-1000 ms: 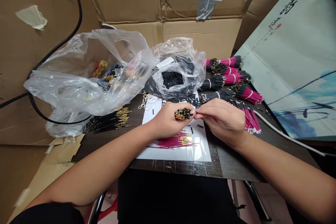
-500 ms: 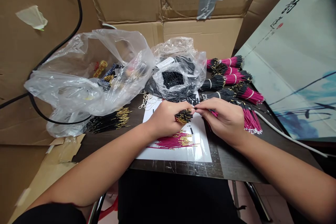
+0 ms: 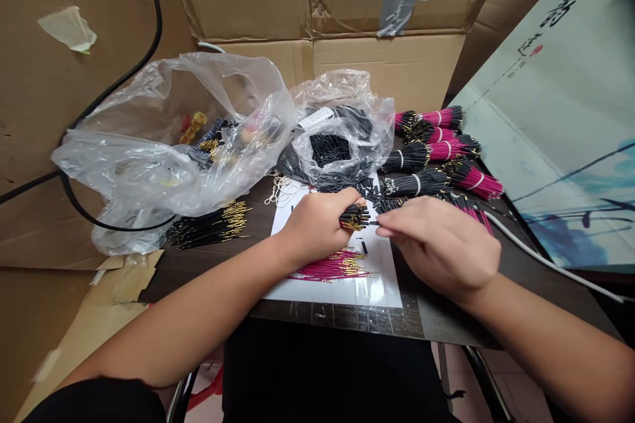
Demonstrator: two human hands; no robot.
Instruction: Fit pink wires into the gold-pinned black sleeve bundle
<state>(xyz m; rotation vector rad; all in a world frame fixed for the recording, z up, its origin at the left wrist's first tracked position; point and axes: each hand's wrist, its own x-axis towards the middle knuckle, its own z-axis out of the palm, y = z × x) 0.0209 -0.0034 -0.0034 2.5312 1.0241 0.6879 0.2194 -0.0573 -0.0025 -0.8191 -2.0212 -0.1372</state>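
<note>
Clock directions are read from the white paper sheet (image 3: 384, 287), with 12 o'clock pointing away from the person. The sheet lies on a dark surface (image 3: 446, 324).

Left to right. At 10 o'clock, a black cable (image 3: 115, 82) loops down past a clear plastic bag (image 3: 126, 175), which holds small gold and black items. A loose bundle of gold-tipped black wires (image 3: 208, 228) lies at 9 o'clock, just below that bag. Pale rubber bands (image 3: 278, 190) sit at the sheet's upper left corner.

The left hand (image 3: 315, 228) is clenched around a bundle of black wires (image 3: 354, 217), which sits over the top of the sheet with its gold tips sticking out toward the right hand. A group of pink wires with gold tips (image 3: 332, 266) lies on the sheet below it. A second clear bag (image 3: 342, 168), at 12 o'clock, holds short black tubes (image 3: 327, 149), and more tubes (image 3: 370, 188) are spilled just beside it.

The right hand (image 3: 439, 244) hovers just beside the bundle, fingers extended and close together. I cannot tell whether they hold anything. Tied pink-and-black wire bundles (image 3: 446, 149) lie at 1 to 2 o'clock. A white cable (image 3: 546, 263) runs along the surface at 3 o'clock.
</note>
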